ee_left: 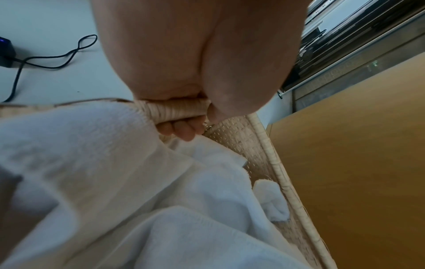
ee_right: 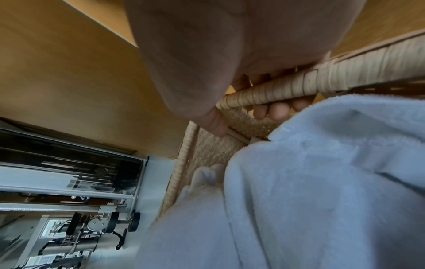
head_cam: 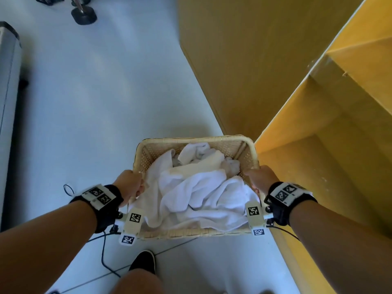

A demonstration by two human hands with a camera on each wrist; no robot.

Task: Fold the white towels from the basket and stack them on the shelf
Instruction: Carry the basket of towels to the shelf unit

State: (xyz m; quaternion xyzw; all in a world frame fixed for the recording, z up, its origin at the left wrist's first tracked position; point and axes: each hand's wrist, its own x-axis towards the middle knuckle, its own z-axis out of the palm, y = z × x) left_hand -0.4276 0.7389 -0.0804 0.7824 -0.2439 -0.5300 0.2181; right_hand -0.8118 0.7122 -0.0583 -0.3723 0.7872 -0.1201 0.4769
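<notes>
A: Head view bright, daylight sheen on pale floor (head_cam: 89, 85); straight edges bow toward corners.
B: Wrist views softer; close white towels (ee_left: 115, 182) blurred, bluish in the right wrist view; palms shadowed.

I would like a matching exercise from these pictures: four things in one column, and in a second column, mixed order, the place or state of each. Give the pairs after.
Things:
1. left hand
2. right hand
3. white towels
4. black shoe

Places or states:
A. lie crumpled inside the basket
B. on the pale floor, below the basket in the head view
C. holds the basket rim on the side next to the yellow shelf
D. holds the basket rim on the side away from the shelf

Pairs: 1-D, 2-C, 3-A, 4-B
</notes>
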